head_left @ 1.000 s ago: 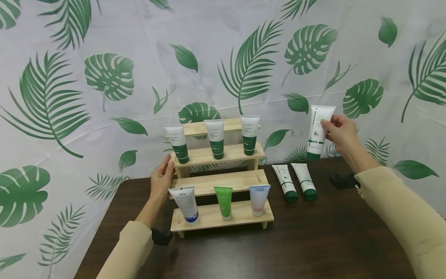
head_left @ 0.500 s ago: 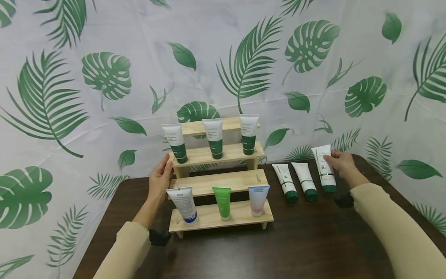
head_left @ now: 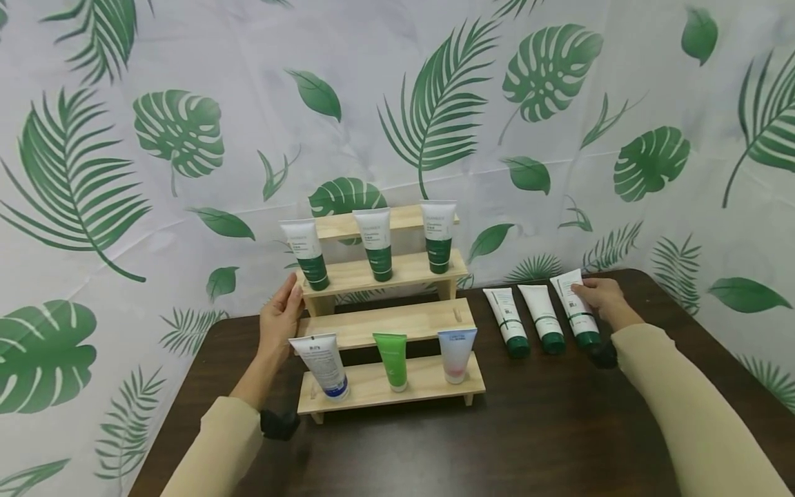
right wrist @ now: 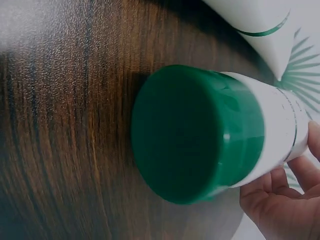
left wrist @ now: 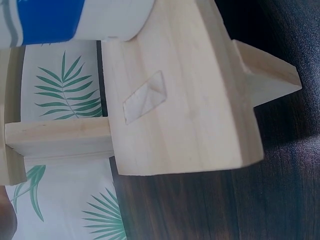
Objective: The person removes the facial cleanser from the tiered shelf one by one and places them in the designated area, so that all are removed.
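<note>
Along the lowest step of the wooden rack [head_left: 385, 324], nearest to me on the dark table [head_left: 422, 449], stand a white tube with a blue base [head_left: 321, 366], a green tube [head_left: 393, 362] and a pale blue-and-pink tube [head_left: 456, 351]. At the rack's left end, by its third step, I have the left hand [head_left: 279, 317]; I cannot tell whether its fingers close round the wood. Right of the rack, outermost in a row of three green-capped white tubes, is the held tube [head_left: 576, 307]: I have it pinched between thumb and fingers of the right hand [head_left: 605, 297], near the end away from its cap; whether its whole length touches the table I cannot tell. Between it and the rack lie the middle tube [head_left: 540, 314] and the inner tube [head_left: 506, 317], caps toward me. Farther back, on the rack's third step, three white-and-green tubes [head_left: 375, 241] stand upright. Behind the rack hangs a leaf-printed cloth [head_left: 248, 124].
</note>
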The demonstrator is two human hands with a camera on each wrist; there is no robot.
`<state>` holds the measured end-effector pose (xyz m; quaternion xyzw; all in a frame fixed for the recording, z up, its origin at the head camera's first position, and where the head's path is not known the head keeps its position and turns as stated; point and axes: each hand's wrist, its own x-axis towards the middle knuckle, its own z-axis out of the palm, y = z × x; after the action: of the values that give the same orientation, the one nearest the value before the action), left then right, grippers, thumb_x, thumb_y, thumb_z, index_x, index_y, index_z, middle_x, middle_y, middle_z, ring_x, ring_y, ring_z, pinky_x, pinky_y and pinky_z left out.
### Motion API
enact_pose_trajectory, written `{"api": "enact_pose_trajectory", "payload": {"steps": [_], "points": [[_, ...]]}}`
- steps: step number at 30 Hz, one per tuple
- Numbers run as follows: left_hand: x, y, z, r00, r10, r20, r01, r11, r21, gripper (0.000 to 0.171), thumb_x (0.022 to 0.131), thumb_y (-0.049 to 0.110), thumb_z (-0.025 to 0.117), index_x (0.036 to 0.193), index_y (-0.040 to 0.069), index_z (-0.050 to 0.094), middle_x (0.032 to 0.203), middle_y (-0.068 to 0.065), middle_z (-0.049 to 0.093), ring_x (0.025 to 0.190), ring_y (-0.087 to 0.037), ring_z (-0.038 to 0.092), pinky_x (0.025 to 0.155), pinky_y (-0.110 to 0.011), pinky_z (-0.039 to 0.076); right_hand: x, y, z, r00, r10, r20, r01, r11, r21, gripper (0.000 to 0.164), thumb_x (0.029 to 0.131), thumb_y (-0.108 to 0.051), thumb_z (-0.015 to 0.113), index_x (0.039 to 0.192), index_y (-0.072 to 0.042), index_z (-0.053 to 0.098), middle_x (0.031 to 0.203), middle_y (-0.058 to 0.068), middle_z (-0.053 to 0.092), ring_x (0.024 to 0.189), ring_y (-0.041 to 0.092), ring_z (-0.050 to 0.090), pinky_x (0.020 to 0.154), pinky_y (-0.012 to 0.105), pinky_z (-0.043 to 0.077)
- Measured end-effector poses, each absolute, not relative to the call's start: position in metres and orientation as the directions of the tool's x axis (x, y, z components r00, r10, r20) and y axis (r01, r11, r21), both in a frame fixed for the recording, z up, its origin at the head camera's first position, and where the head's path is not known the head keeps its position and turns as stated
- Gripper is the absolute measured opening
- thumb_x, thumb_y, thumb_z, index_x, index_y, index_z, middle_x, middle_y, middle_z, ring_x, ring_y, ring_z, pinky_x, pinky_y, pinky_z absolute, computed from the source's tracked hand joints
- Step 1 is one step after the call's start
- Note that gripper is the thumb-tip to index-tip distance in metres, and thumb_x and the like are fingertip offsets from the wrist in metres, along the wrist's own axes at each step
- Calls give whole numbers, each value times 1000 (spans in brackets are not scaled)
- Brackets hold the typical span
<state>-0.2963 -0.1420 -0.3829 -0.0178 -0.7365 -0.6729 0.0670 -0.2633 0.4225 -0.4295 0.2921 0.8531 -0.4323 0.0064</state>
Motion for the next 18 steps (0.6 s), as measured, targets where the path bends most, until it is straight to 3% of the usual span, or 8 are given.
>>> {"api": "enact_pose_trajectory", "payload": {"steps": [6,13,18], "points": [[-298,-141,-384,-989,-82,120,114,74,991,49,99,25,48,143,9,38,148,-8,38,129,-24,44,95,-16,46,-265,422,-432,-814,508,-283,529,445,-723,55,97,-24,48,135,14,37,128,32,43,101,31,49,72,32,51],[-297,-141,-385,-991,-71,115,109,86,990,50,99,27,48,144,10,37,149,-5,37,129,-22,45,99,-22,45,-266,421,-433,-784,546,-294,565,433,-703,53,96,-24,48,134,13,39,130,31,42,102,32,47,66,29,48],[-297,-141,-385,-992,-64,110,105,87,991,50,99,28,47,145,11,36,149,-5,36,130,-21,44,102,-27,43,-267,421,-437,-785,548,-290,566,444,-694,53,96,-24,49,133,13,40,133,33,39,107,33,45,81,39,51]]}}
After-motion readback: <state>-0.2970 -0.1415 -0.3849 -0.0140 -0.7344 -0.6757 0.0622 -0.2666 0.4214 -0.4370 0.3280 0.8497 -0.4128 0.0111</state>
